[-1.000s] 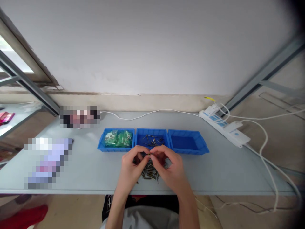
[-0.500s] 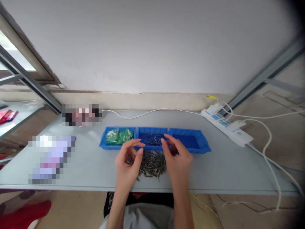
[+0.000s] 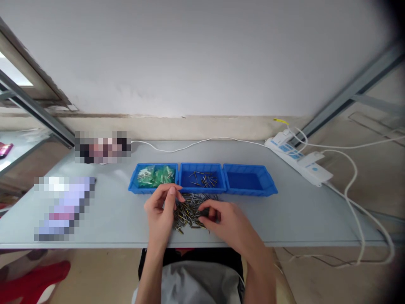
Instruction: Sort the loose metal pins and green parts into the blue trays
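Right hand (image 3: pixel 226 217) pinching into the pin pile (image 3: pixel 190 209) just in front of the middle blue tray (image 3: pixel 202 188); left hand (image 3: pixel 161 209) loosely curled beside it, grip unclear.

Small pins (image 3: pixel 191 209) heaped at centre frame, thin dull metal with a faint brassy glint. Behind them, three blue trays (image 3: pixel 202 179) in smooth moulded plastic, slightly glossy. The left tray holds clear green plastic bags (image 3: pixel 155 176) (shiny, crinkled). The surface (image 3: pixel 300 215) is a matt, smooth pale grey. At the upper right, a power strip (image 3: pixel 299 162) in glossy white plastic.
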{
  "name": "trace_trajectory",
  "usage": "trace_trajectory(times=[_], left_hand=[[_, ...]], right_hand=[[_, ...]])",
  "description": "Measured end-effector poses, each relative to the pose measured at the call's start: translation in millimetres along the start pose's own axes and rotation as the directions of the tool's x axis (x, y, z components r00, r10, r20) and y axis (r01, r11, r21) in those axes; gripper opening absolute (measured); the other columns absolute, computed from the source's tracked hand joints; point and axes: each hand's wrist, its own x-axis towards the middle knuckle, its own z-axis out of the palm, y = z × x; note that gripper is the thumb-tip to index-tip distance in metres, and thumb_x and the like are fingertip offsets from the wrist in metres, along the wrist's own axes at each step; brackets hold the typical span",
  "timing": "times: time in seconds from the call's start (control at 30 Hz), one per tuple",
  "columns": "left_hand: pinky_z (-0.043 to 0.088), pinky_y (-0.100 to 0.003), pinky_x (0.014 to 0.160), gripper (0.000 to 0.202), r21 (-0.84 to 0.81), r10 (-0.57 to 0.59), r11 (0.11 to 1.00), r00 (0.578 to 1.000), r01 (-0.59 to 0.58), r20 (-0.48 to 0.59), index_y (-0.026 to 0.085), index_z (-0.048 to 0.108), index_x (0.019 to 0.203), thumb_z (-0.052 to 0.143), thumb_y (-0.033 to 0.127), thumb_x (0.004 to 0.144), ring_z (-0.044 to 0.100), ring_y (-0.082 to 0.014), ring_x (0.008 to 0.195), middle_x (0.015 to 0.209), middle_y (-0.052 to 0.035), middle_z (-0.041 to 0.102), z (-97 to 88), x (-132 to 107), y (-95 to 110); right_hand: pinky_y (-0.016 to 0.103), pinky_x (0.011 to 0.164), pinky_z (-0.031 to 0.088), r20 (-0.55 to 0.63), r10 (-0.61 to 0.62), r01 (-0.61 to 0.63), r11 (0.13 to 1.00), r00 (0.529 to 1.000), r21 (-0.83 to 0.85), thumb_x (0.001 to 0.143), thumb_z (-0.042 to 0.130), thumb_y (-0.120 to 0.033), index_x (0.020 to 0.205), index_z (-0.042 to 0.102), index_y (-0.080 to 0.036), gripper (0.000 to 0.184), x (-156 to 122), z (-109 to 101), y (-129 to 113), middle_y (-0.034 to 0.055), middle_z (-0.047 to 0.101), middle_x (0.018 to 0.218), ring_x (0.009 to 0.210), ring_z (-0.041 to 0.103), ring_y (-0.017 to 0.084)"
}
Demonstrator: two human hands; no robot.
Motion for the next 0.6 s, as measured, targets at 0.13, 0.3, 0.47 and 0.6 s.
trace_trajectory(times=[0.13,0.3,0.47,0.6], left_hand=[[0.045,-0.023,0.054,0.030,-0.009,-0.006,1.000,1.000,0.006,0.010,0.020,0.078,0.095,0.065,0.044,0.108,0.055,-0.0114,0.055,0.069,-0.0001,0.071,-0.7,0.2,-0.2],[0.044,-0.023,0.054,0.030,-0.021,-0.015,1.000,1.000,0.016,0.009,0.020,0.078,0.095,0.065,0.043,0.109,0.054,-0.0112,0.055,0.069,-0.0002,0.070,-3.6,1.4,0.8],[0.044,-0.024,0.054,0.031,-0.011,-0.002,1.000,1.000,0.002,-0.028,0.020,0.078,0.093,0.066,0.044,0.108,0.052,-0.0109,0.054,0.067,0.0005,0.069,-4.9,5.1,1.2],[0.043,-0.025,0.054,0.031,-0.009,-0.007,1.000,1.000,0.007,-0.019,0.020,0.077,0.092,0.065,0.043,0.108,0.051,-0.0110,0.054,0.068,0.0002,0.068,-4.4,6.1,-0.9]], right_hand=[[0.024,0.054,0.035,0.055,0.030,-0.029,0.999,0.998,-0.017,0.078,0.083,-0.007,0.090,0.083,-0.027,0.023,2.0,0.3,-7.6,-0.0070,0.067,0.062,0.054,0.055,0.012],[0.024,0.055,0.035,0.081,0.021,-0.019,0.999,0.996,-0.025,0.079,0.082,-0.007,0.086,0.080,-0.027,0.021,-3.5,-0.9,-14.8,-0.0079,0.065,0.061,0.054,0.054,0.012],[0.024,0.058,0.039,0.041,-0.055,0.058,0.995,0.998,-0.082,0.080,0.078,-0.004,0.089,0.081,-0.028,0.026,-17.0,9.2,-15.4,-0.0065,0.068,0.064,0.058,0.061,0.013],[0.026,0.058,0.038,0.016,-0.061,0.063,0.987,0.998,-0.145,0.082,0.078,-0.004,0.091,0.082,-0.028,0.026,-24.5,22.3,-7.3,-0.0046,0.074,0.068,0.057,0.062,0.014]])
